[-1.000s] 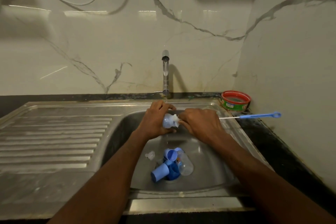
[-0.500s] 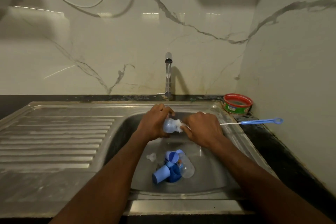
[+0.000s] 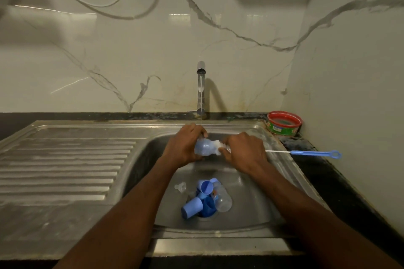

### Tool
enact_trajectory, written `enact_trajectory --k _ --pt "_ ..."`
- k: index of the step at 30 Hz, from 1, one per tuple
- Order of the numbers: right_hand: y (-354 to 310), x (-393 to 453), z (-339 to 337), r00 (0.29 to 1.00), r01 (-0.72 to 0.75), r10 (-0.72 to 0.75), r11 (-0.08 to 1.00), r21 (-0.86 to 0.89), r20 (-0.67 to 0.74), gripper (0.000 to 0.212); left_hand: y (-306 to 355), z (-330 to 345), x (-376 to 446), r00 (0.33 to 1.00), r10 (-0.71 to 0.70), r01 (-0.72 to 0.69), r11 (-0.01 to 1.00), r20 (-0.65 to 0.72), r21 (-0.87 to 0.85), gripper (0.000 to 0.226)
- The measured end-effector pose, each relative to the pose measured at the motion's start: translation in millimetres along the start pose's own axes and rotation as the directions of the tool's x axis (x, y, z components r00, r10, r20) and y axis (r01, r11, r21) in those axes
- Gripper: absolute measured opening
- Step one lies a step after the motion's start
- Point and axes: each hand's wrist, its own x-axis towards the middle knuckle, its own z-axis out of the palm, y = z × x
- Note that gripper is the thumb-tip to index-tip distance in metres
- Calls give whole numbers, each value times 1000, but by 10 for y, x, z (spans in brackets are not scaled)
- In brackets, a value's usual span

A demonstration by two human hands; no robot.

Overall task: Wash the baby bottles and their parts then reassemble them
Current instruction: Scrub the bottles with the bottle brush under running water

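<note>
Over the far part of the sink point(image 3: 251, 220), the left hand point(image 3: 182, 148) curls round a pale blue baby bottle point(image 3: 204, 148) lying sideways, mouth to the right; the right hand point(image 3: 244, 152) grips a bottle brush point(image 3: 314, 153), its foamy head at the bottle's mouth, its blue handle reaching right over the worktop point(image 3: 323, 172); blue caps point(image 3: 192, 205), a clear bottle point(image 3: 223, 200) and a teat point(image 3: 181, 186) lie near the drain.

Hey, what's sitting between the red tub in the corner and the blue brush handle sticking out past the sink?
Nothing stands there. In the head view, only dark countertop separates the red tub from the blue brush handle.
</note>
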Motion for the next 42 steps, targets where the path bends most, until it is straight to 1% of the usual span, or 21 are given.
enact_trajectory --k 1,3,6,8,10,13,15,17,18,20,22,24,26,28,29,32,34,36,38,40,42 --pt "-6 -21 -11 999 45 -45 999 8 -4 33 1 12 -6 1000 -10 11 999 -23 49 69" --pt "-30 -26 -22 996 83 -82 997 10 -37 33 26 72 0 997 -80 80 997 -25 22 80" --pt "-35 28 -26 999 -22 21 1000 -19 -43 27 65 132 -17 991 -86 105 974 101 -202 92" --pt "31 50 -14 993 -104 101 994 -46 -57 27 143 116 -50 975 -56 116 955 216 -274 86" --pt "99 48 19 986 -154 150 987 -54 -73 30 158 97 -49 968 -48 107 966 246 -235 74" --pt "152 42 59 992 -117 116 993 -19 -43 34 133 -15 15 991 -62 73 993 116 -88 59" --pt "161 27 48 1000 11 -11 1000 2 -8 35 85 -45 19 997 -54 55 998 59 -14 64" --pt "117 -3 22 993 120 -120 993 7 -3 35 43 -10 -22 997 -71 69 997 41 38 79" --pt "89 -12 15 988 157 -157 988 0 -9 34 16 28 -46 994 -91 89 996 62 24 87" --pt "20 -12 24 986 164 -165 986 -39 -33 33 -11 73 -84 986 -94 108 990 138 -93 99" --pt "0 8 23 995 81 -84 996 -48 -56 35 16 82 -103 968 -86 139 965 235 -222 93" --pt "43 31 13 998 -10 7 999 -38 -63 32 60 83 -90 951 -79 158 955 298 -251 79" --pt "84 33 12 994 -87 84 996 -33 -75 30 77 69 -40 961 -75 145 957 268 -250 67" --pt "99 38 17 989 -128 125 991 -27 -78 32 42 36 28 982 -62 95 979 178 -180 60" --pt "98 43 24 991 -115 113 993 -22 -66 33 29 8 50 990 -44 62 988 133 -138 58" --pt "90 22 24 999 31 -31 1000 1 -16 37 -11 -28 44 1000 -8 8 1000 21 -15 65" --pt "47 -1 -3 994 111 -111 994 16 -19 36 -23 20 10 1000 -26 25 998 9 57 77" --pt "1 14 12 993 114 -114 993 6 -25 35 -35 75 -30 997 -42 44 998 62 -41 91" --pt "3 58 23 999 17 -16 1000 16 -32 32 6 86 -66 985 -39 80 968 171 -239 96" --pt "59 80 26 996 -78 78 997 7 -48 28 62 80 -93 965 -45 127 942 258 -310 86" --pt "110 61 42 988 -141 140 990 -4 -72 30 72 62 -71 970 -48 120 948 239 -295 72"
